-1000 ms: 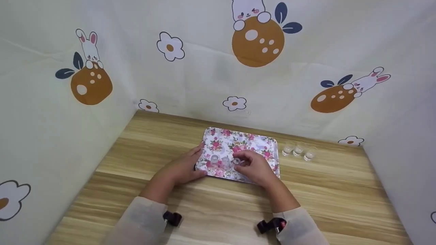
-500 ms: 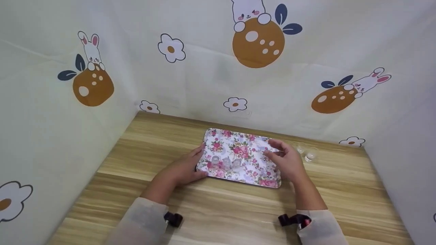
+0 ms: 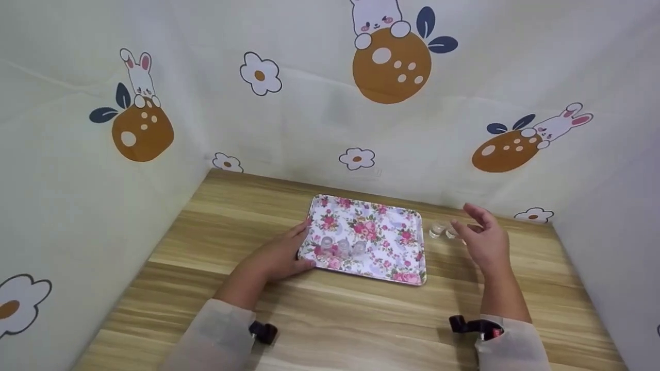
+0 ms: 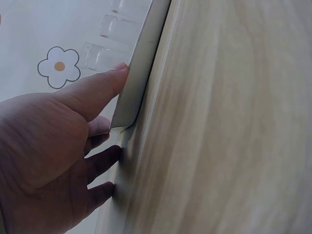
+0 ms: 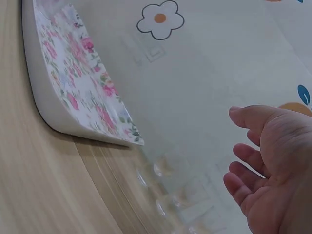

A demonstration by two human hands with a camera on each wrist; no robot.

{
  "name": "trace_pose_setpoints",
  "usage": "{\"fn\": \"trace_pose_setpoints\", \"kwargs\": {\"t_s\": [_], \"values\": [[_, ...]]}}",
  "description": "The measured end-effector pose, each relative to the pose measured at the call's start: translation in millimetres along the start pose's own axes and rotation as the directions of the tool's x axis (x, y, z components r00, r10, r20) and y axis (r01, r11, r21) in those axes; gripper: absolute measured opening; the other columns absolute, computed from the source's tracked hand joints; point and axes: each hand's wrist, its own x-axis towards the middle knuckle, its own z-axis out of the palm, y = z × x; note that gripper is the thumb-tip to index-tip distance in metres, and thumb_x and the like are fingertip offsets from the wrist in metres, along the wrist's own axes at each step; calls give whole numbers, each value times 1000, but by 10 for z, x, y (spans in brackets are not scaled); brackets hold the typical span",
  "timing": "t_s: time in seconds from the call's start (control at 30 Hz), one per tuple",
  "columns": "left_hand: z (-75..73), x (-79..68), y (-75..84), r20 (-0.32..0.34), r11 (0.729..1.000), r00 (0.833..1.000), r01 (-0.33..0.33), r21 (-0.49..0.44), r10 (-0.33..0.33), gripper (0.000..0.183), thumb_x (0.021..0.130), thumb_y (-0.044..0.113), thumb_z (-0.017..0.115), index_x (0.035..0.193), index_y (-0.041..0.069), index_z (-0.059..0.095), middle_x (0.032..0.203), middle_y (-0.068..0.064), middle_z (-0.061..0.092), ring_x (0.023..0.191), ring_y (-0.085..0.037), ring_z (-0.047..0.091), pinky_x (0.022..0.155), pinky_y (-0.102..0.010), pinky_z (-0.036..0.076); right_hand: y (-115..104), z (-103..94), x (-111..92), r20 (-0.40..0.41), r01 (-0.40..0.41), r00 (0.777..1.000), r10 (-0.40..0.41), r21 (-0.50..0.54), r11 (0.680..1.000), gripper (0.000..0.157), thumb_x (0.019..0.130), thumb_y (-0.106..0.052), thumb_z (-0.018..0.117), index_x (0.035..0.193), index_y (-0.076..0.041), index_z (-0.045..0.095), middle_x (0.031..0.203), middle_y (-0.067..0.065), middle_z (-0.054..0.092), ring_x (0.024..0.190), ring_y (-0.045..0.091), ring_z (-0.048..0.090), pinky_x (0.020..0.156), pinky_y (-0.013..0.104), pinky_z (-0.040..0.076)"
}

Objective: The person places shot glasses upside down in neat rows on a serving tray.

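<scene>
In the head view a white tray with pink flowers [image 3: 384,242] lies on the table. My left hand [image 3: 283,256] rests against its left front corner, thumb along the near rim, fingers at the left side. In the left wrist view the thumb is straight and touches the tray wall [image 4: 134,92]. Three small clear cups [image 3: 344,247] stand in a row on the tray near that hand. To the right of the tray, my right hand [image 3: 487,242] hovers beside more small clear cups [image 3: 436,231]. Its thumb and fingers are apart with nothing between them. That hand partly hides the cups.
The wood-grain table [image 3: 356,324] carries the tray and cups. A pale cloth backdrop [image 3: 304,123] printed with rabbits, oranges and flowers rises behind it and on both sides. In the right wrist view, the loose cups [image 5: 180,197] stand near the backdrop.
My right hand has let go of a cup on the tray and moved right, past the tray's edge, to the loose cups. The left hand stays at the tray corner.
</scene>
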Motion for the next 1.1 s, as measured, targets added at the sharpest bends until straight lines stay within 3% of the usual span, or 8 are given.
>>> {"fn": "trace_pose_setpoints", "kwargs": {"t_s": [0.13,0.27,0.43,0.53,0.6,0.77,0.87,1.1], "values": [[7,5,-3,2,1000,1000,-4,6,4,95,100,54,71,173,21,20,183,10,4,169,-33,15,137,-53,21,83,-115,21,-62,-47,997,47,-4,999,68,95,-39,83,154,-18,58,162,4,57,114,7,66,82,7,56],[6,-3,5,1,1000,1000,-5,3,5,95,100,54,71,173,20,20,183,10,4,169,-32,16,137,-53,22,165,-192,36,-94,-93,991,91,-18,995,72,94,-42,83,156,-19,56,164,3,56,122,13,64,87,8,53],[-3,-9,17,3,1000,1000,6,4,-6,95,100,55,71,173,21,20,183,10,4,168,-33,17,137,-53,21,299,-219,101,-79,-128,989,124,-36,991,79,95,-41,81,162,-15,48,166,9,51,149,30,49,117,33,48],[-7,-6,18,4,1000,1000,11,5,-11,95,100,54,71,173,21,20,183,10,4,168,-32,18,137,-53,21,393,-220,138,-50,-146,988,143,-52,988,82,96,-37,80,164,-11,43,167,13,50,155,32,43,126,44,42],[-8,-3,15,6,1000,1000,11,2,-11,95,100,54,71,173,21,19,183,10,4,169,-32,17,137,-52,21,449,-222,150,-24,-155,988,154,-64,986,84,97,-36,79,166,-9,40,167,15,50,154,32,46,122,35,45],[-11,-8,10,8,1000,1000,14,-21,-13,95,100,53,72,173,24,17,183,10,4,169,-32,17,137,-52,22,543,-213,151,30,-156,987,159,-75,985,84,99,-31,79,165,-2,37,163,21,52,144,32,56,89,3,48],[-13,-15,11,9,1000,1000,14,-26,-14,96,100,52,72,173,24,17,183,10,4,168,-32,17,137,-52,22,578,-195,159,48,-162,985,167,-101,982,81,98,-30,79,162,1,41,159,25,54,142,33,57,81,1,47],[-9,-9,7,16,1000,1000,13,-5,-13,94,101,54,69,173,24,17,183,11,3,169,-31,15,138,-52,21,665,-159,164,42,-160,984,173,-216,963,69,99,-32,77,153,3,53,151,27,62,136,33,62,83,7,46]]}}
